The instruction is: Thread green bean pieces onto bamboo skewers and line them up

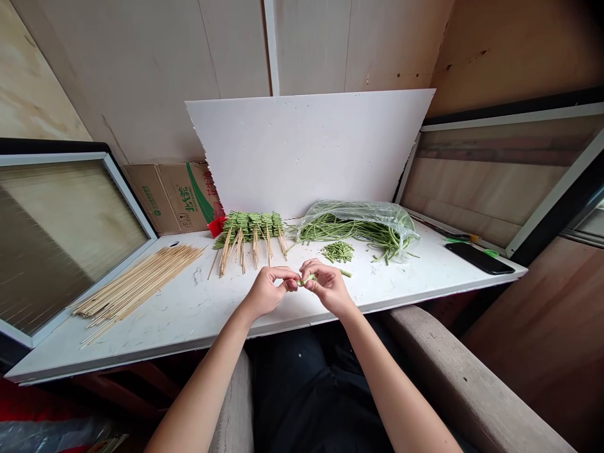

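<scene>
My left hand and my right hand meet over the front of the white table, fingertips pinched together. Between them is a green long bean, and its loose end sticks out to the right past my right hand. Just beyond my right hand lies a small heap of short cut bean pieces. A clear plastic bag of long beans is behind that heap. To the left, bean skewers are stacked in rows, their bamboo sticks pointing toward me.
Loose bamboo sticks lie in a bundle on the left of the table. A black phone rests at the right end. A white board and a cardboard box stand behind. Armrests flank my lap.
</scene>
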